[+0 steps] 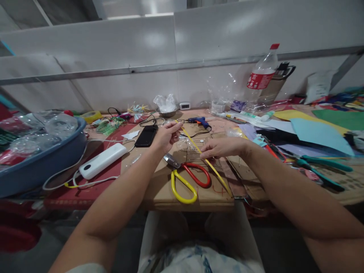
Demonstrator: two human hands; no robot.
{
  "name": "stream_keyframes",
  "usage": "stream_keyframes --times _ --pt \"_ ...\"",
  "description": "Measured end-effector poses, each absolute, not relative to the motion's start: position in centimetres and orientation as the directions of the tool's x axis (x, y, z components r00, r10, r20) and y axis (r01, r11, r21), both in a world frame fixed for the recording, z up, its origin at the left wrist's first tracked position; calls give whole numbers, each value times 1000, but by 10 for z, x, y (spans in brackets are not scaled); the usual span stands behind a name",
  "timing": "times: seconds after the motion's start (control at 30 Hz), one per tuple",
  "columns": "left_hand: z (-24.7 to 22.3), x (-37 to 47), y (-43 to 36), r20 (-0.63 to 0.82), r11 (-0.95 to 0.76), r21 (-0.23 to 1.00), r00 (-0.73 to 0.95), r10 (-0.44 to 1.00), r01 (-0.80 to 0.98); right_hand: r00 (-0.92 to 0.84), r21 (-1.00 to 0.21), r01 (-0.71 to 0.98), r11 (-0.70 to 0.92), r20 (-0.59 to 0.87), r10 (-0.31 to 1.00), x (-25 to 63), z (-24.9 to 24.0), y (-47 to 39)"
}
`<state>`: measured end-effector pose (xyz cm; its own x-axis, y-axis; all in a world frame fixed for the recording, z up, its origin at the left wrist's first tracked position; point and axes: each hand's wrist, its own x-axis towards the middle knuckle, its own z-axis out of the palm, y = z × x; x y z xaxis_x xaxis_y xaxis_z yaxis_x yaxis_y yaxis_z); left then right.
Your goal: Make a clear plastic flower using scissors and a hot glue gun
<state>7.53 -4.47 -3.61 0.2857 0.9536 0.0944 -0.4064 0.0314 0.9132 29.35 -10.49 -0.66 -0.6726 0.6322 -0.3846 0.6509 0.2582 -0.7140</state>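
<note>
A long, thin yellow strip (218, 175) runs slantwise above the cardboard (159, 195), its lower end near the front edge. My left hand (167, 136) pinches it close to its upper end, thumb against the fingers. Farther down, the fingers of my right hand (222, 147) are closed on the strip's middle part. Below my hands lies a pair of scissors (172, 160) with one red and one yellow handle, blades pointing away to the left. Lines are drawn on the cardboard under the strip; my right hand partly covers them.
Left are a black phone (146, 136), a white power bank (104, 161) with cables, and a blue basin (62, 155) of plastic bottles. Behind my hands lies a blue glue gun (200, 121). Green-handled pliers (327, 163), coloured sheets (320, 132) and a large bottle (260, 79) are right.
</note>
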Motion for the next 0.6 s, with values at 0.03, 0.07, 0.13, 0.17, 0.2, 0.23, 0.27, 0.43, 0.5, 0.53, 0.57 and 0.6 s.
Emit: stream_keyframes --times 0.03,0.07,0.13,0.17,0.2,0.23,0.27,0.43,0.5,0.53,0.57,0.6 --pt "-37 76 -45 88 40 912 292 953 -407 -671 -697 664 270 -396 627 294 -6 -105" --pt "-38 76 -44 81 49 913 296 952 -405 -669 -684 675 278 -408 621 294 -6 -104" --pt "-41 77 -43 66 61 918 303 951 -391 -671 -671 684 285 -425 608 296 -8 -102" --pt "-42 77 -42 54 69 923 304 951 -379 -676 -670 683 290 -432 597 297 -9 -101" --pt "-44 77 -40 35 83 929 308 951 -360 -686 -672 679 296 -437 582 298 -11 -100" --pt "-46 77 -39 10 100 938 314 949 -333 -697 -675 673 302 -440 566 300 -13 -99" --pt "-47 77 -38 -17 118 947 323 946 -298 -710 -682 663 308 -444 547 301 -14 -98" --pt "-50 77 -36 -97 157 978 364 926 -138 -658 -735 642 217 -384 647 299 -20 -93" --pt "-51 78 -36 -110 160 982 377 920 -104 -504 -767 617 175 -215 836 293 -23 -92" --pt "-51 79 -37 -112 159 983 385 916 -91 -404 -785 598 161 -122 907 288 -26 -91" --pt "-52 80 -37 -111 155 985 392 913 -82 -317 -807 571 148 -51 947 284 -29 -91" --pt "-53 81 -38 -106 148 986 402 910 -75 -264 -831 539 135 -15 964 279 -32 -92"
